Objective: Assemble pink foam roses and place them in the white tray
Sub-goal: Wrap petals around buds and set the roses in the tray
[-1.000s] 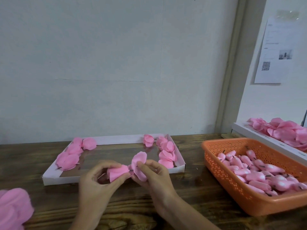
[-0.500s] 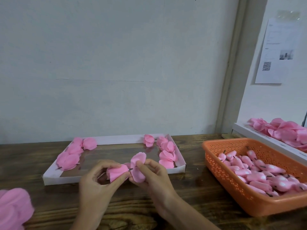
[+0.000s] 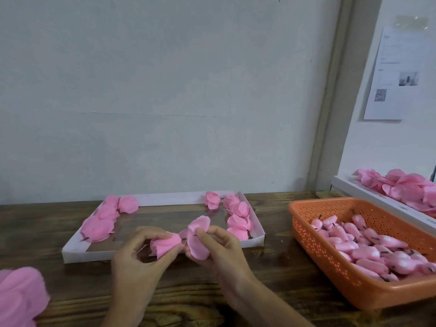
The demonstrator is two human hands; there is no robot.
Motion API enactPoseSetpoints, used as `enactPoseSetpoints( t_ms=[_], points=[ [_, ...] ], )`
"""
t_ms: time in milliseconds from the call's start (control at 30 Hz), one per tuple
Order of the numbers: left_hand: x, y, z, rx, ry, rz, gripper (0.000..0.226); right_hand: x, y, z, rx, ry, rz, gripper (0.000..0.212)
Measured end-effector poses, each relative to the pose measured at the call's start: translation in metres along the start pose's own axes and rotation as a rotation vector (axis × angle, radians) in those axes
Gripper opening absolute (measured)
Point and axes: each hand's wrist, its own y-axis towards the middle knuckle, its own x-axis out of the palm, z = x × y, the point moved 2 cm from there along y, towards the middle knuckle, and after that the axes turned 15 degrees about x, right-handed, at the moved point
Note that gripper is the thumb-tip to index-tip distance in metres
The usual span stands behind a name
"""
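Fingers (image 3: 147, 232) of the left hand (image 3: 134, 263) pinch a folded pink petal piece (image 3: 165, 246); the right hand (image 3: 224, 253) pinches a rounder petal (image 3: 198, 240) beside it, above the near rim of the white tray (image 3: 80, 254). Roses (image 3: 238, 217) lie at both tray ends. Pink buds (image 3: 368, 247) fill the orange basket (image 3: 330, 280).

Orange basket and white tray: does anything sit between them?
No: only bare wooden table separates the white tray from the orange basket, per the head view.

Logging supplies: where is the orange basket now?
Head view, right side: the orange basket sits on the wooden table, right of the white tray, holding pink buds.
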Motion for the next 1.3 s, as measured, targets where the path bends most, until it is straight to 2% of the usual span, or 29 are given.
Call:
enactPoseSetpoints(
  t_ms=[133, 367, 667, 800, 933, 1000, 1100, 1200, 1300],
  points=[
    [0.001, 0.001, 0.000, 0.015, -0.012, 0.006, 0.038, 0.000, -0.002, -0.002, 0.014, 0.029, -0.045, 0.031],
    [0.002, -0.001, -0.003, 0.051, -0.015, 0.009, 0.031, 0.001, -0.002, 0.000, -0.019, -0.069, -0.080, 0.021],
    [-0.004, -0.001, -0.009, -0.011, 0.041, 0.027, 0.030, 0.010, -0.005, 0.005, -0.165, -0.177, -0.129, 0.014],
    [-0.003, -0.004, -0.011, -0.092, -0.027, 0.080, 0.034, 0.012, -0.005, 0.007, -0.343, -0.304, -0.111, 0.015],
    [0.000, -0.007, -0.014, -0.289, -0.196, 0.173, 0.034, 0.010, -0.006, 0.006, -0.655, -0.651, 0.027, 0.019],
    [0.002, -0.006, -0.014, -0.352, -0.243, 0.167, 0.032, 0.008, -0.007, 0.006, -0.729, -0.743, 0.078, 0.021],
    [0.003, -0.006, -0.012, -0.413, -0.315, 0.164, 0.027, 0.006, -0.012, 0.002, -0.790, -0.803, 0.064, 0.024],
    [0.001, -0.006, -0.012, -0.454, -0.326, 0.150, 0.030, 0.006, -0.013, 0.002, -0.727, -0.748, 0.033, 0.028],
    [-0.001, -0.005, -0.009, -0.444, -0.269, 0.111, 0.026, 0.007, -0.008, 0.004, -0.496, -0.533, 0.004, 0.024]
  ],
)
